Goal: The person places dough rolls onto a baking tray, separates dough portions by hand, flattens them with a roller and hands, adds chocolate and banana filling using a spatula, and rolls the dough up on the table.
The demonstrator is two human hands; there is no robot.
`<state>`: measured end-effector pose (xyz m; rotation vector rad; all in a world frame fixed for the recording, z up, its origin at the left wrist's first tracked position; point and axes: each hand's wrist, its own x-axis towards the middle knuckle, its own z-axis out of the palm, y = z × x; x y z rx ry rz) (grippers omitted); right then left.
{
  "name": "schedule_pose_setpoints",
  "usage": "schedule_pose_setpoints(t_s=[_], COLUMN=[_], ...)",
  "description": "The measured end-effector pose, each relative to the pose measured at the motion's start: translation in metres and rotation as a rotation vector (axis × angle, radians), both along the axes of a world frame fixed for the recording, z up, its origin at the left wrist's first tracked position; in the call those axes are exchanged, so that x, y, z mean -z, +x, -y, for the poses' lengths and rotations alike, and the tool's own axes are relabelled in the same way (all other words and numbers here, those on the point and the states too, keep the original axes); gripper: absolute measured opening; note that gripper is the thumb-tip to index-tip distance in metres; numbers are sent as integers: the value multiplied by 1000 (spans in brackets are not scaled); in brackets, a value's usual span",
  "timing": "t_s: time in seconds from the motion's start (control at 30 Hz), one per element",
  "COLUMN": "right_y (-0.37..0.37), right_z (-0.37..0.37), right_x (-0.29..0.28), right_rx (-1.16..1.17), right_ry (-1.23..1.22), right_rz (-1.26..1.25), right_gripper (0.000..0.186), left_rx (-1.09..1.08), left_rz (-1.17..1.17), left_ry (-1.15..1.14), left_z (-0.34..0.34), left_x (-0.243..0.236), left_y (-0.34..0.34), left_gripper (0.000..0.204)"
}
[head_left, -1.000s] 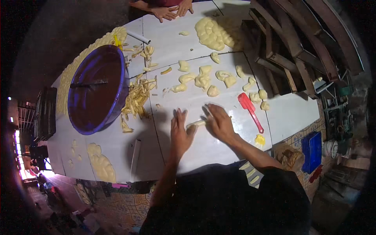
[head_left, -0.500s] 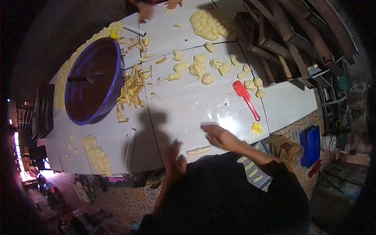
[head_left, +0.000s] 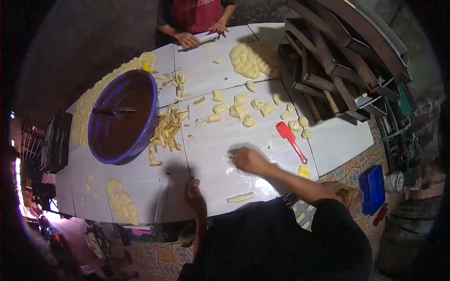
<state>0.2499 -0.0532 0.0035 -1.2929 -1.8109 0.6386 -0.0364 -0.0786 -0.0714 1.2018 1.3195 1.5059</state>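
Observation:
A pale dough roll (head_left: 240,197) lies on the table near its front edge, touched by neither hand. Above it, my right hand (head_left: 251,160) is over the white tabletop, slightly blurred, its fingers pointing left and apart with nothing seen in them. My left hand (head_left: 195,194) is at the table's front side, seen edge-on, its fingers loosely bent and nothing visible in it. Several dough pieces (head_left: 238,110) are scattered beyond my hands. To the right rests a red spatula (head_left: 291,142), with a yellow soft lump (head_left: 304,171) below its handle.
At the left stands a large blue tub (head_left: 153,112) of brown contents, beside a heap of yellowish strips (head_left: 168,129). Dark trays (head_left: 328,70) are stacked at the right. Across the table a person (head_left: 197,18) in red works with a white roller (head_left: 201,40). Flat dough (head_left: 123,201) lies front left.
My right hand has moved away from me, farther from the dough roll. My left hand has shifted slightly left. The view has tilted, and more of the other person now shows.

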Motion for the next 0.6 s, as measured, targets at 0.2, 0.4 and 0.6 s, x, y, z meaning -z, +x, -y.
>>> schedule_pose_setpoints(t_s=[0.2,0.4,0.6], right_y=[76,-4,-30], right_z=[-69,13,41], right_x=[6,-75,-24], right_rx=[376,-272,154], right_ry=[-59,-328,-314], right_rz=[253,-296,-503], right_gripper=[16,44,39], left_rx=[537,772,499], left_rz=[-357,154,24], left_ry=[-63,-376,-168], left_z=[-17,-21,-2], left_x=[-100,-108,-99], left_y=[70,80,99], left_gripper=[17,35,21])
